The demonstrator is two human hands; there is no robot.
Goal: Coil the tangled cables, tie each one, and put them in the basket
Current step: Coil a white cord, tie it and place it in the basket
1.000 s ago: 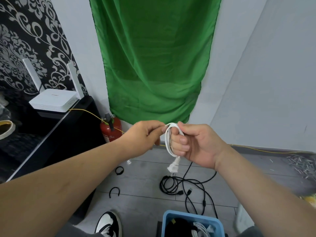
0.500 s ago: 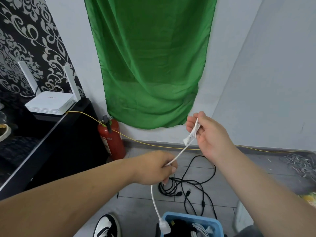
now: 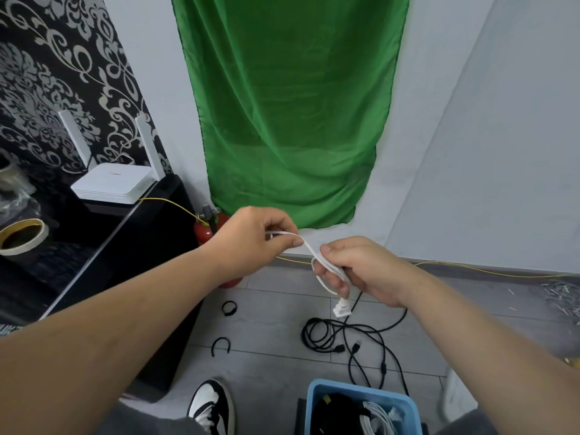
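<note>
A white flat cable (image 3: 309,248) runs between both hands at chest height. My left hand (image 3: 254,235) pinches one end of it. My right hand (image 3: 357,271) grips its small coiled loops, and the white plug (image 3: 341,309) hangs just below the fingers. On the grey floor beneath lies a tangled black cable (image 3: 348,337). The blue basket (image 3: 317,395) stands at the bottom edge, holding a black bundle and a coiled white cable.
Two black ties (image 3: 228,308) lie on the floor at left. A red fire extinguisher (image 3: 205,232) stands by a black cabinet (image 3: 150,246) bearing a white router (image 3: 113,183) and a tape roll (image 3: 22,237). My shoe (image 3: 212,403) is near the basket.
The left hand rose from low near the basket back up beside the right hand. The right hand came down a little. The cable now forms loops in the right hand, plug dangling below.
</note>
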